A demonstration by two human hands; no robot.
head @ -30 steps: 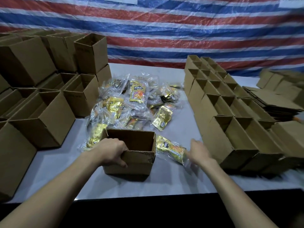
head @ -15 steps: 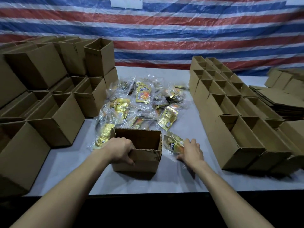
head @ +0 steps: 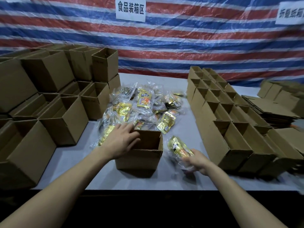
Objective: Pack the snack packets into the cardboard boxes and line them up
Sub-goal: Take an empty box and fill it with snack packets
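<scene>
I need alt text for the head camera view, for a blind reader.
A person's right hand holds a gold snack packet just right of an open cardboard box on a grey table, while the open left hand hovers at the box's left rim. A pile of packets lies behind it, with open boxes on both sides.

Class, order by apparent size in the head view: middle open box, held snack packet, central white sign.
1. open box
2. snack packet and white sign: roughly alike; the sign hangs farther back, so unranked.
</scene>
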